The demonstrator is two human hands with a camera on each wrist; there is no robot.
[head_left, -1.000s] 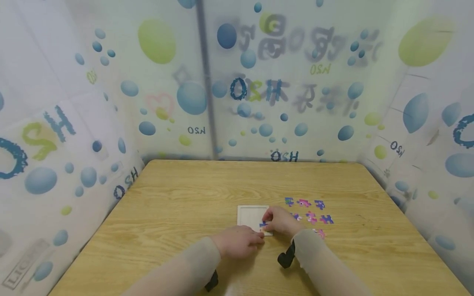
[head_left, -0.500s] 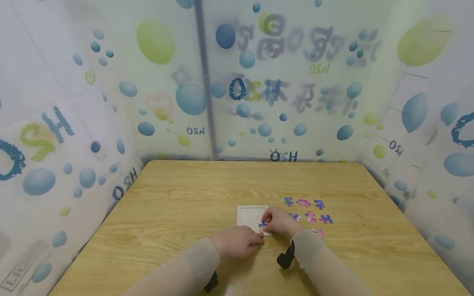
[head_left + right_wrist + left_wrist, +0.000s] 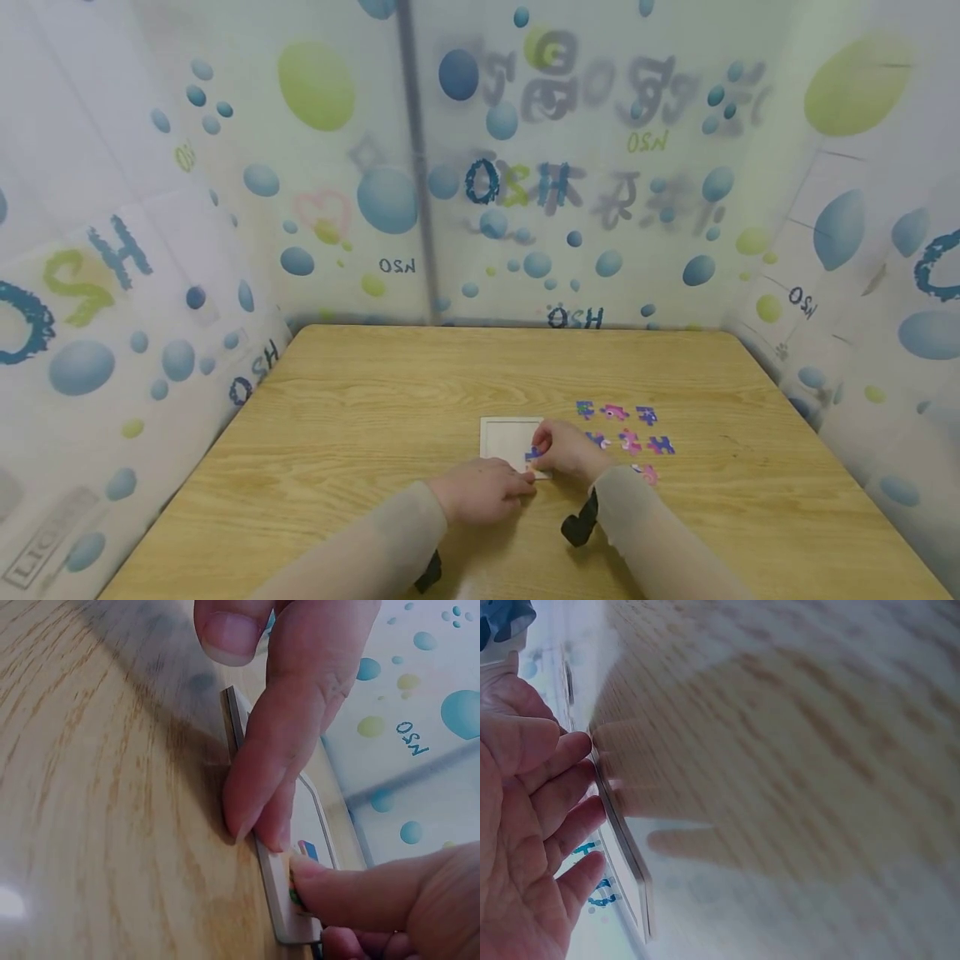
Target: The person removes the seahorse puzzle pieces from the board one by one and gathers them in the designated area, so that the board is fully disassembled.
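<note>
A small pale puzzle tray [image 3: 504, 438] with a raised border lies on the table. My right hand [image 3: 573, 452] is over its right side and pinches a blue jigsaw piece [image 3: 532, 455] between thumb and fingers. In the right wrist view the thumb [image 3: 330, 891] presses down by the tray's near right corner, and the fingers partly cover the piece. My left hand [image 3: 482, 491] lies along the tray's near edge, its fingers [image 3: 577, 817] loosely bent and touching the rim. A second patch with orange shows close to the fingertips, mostly hidden.
Several loose pink, blue and purple jigsaw pieces [image 3: 630, 440] lie in rough rows to the right of the tray, some partly behind the right hand. The wooden table [image 3: 360, 400] ends at patterned curtains [image 3: 615, 225] at the back and both sides.
The blue piece shifts and turns very slightly under the right fingertips. Both hands otherwise stay where they were, and the tray has not visibly moved.
</note>
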